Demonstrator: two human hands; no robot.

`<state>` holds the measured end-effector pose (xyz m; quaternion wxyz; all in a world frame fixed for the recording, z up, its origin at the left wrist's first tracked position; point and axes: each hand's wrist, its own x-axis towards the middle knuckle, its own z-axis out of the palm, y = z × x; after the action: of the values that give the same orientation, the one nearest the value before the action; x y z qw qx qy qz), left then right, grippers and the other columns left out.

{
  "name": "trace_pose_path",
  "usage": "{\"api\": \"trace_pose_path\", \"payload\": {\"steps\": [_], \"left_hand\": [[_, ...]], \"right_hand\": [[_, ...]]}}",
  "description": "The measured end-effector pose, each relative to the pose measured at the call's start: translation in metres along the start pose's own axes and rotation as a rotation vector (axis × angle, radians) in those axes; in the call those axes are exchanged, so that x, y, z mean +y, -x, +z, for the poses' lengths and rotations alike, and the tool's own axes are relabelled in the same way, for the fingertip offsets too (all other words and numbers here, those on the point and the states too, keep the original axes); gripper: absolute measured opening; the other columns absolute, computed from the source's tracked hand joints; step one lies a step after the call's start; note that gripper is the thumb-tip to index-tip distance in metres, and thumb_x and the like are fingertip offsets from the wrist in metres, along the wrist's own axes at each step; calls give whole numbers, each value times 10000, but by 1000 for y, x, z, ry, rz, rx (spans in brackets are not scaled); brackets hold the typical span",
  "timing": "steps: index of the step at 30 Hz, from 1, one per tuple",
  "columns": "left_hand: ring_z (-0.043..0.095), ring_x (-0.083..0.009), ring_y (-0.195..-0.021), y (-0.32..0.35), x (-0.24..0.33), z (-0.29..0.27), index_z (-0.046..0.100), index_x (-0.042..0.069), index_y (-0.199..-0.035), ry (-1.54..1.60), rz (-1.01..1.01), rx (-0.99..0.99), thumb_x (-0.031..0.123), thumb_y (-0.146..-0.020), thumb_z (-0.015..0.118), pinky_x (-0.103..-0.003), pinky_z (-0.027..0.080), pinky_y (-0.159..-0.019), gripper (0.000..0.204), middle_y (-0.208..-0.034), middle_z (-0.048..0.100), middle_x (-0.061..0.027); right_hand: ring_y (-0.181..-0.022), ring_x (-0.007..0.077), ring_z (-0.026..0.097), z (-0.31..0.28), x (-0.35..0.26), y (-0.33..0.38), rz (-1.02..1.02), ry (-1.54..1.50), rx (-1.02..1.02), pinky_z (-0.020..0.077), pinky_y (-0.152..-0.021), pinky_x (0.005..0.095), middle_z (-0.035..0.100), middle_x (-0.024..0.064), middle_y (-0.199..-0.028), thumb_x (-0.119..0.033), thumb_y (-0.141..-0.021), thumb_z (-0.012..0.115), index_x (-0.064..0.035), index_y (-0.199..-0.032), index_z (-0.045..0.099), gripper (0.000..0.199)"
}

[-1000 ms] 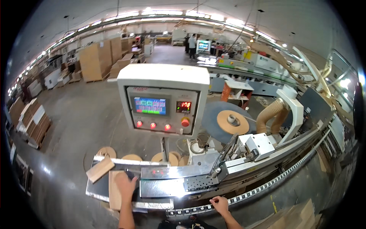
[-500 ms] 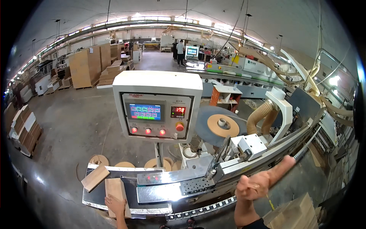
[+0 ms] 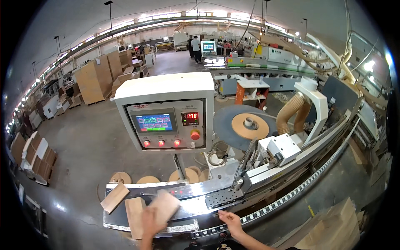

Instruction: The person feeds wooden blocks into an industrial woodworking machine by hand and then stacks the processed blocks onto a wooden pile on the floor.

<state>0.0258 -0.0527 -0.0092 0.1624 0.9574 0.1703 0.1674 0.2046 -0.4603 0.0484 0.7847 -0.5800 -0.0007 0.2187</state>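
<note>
Board, blurred, lower left of centre, over bench: held by left hand, fingers at near edge. Probably light, stiff; best taken by opposite edges. Right hand, lower centre: fingers narrow; contents cannot be told.

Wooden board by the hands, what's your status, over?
Left hand gripping blurred board. Right hand beside roller track, grip unclear. Another board lying close by, to the left.

The left hand, on a wooden block half a second ago, now holds a pale board partly over the metal plate. The right hand, raised then, is down near the roller rail.
</note>
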Motion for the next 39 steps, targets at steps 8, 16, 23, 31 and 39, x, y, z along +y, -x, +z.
{"api": "trace_pose_path", "payload": {"steps": [8, 16, 23, 31, 39], "left_hand": [[517, -526, -1392, -34, 93, 95, 524, 145, -1609, 115, 358, -264, 611, -656, 909, -593, 404, -1194, 1129, -1552, 513, -327], [153, -461, -1682, -86, 148, 134, 335, 229, -1741, -79, 486, -409, 549, -948, 727, -574, 142, -1365, 940, -1839, 188, -150], [198, -453, -1674, -63, 159, 144, 317, 299, -1750, -135, 380, -324, 602, -1032, 613, -602, 165, -1355, 833, -1850, 190, -60], [251, -448, -1653, -50, 119, 130, 355, 314, -1734, -115, 296, -325, 590, -1029, 633, -619, 240, -1328, 806, -1828, 256, -78], [337, -458, -1609, -66, 116, 114, 403, 1, -1665, -168, 337, -352, 514, -965, 728, -568, 222, -1346, 926, -1742, 372, -243]], "right_hand": [[-1443, 371, 571, -74, 97, -38, 644, -514, 174, 443, -1241, 511, 612, 180, -1536, -286, -1020, 735, -58, -1376, 591, 447], [-1672, 362, 227, -47, 103, -81, 634, -603, 19, 241, -1328, 517, 182, 121, -1831, -583, -1017, 710, -51, -1739, 180, 1042], [-1673, 304, 208, -20, 82, -89, 583, -612, -56, 148, -1341, 447, 286, 86, -1791, -785, -920, 686, -57, -1730, 268, 1167], [-1686, 323, 179, -8, 83, -79, 505, -737, -62, 86, -1377, 501, 204, 50, -1829, -918, -913, 555, -78, -1765, 177, 1254], [-1676, 333, 193, 0, 52, -86, 542, -811, 68, 213, -1356, 481, -23, 70, -1863, -918, -972, 427, -1, -1755, -30, 1290]]}}
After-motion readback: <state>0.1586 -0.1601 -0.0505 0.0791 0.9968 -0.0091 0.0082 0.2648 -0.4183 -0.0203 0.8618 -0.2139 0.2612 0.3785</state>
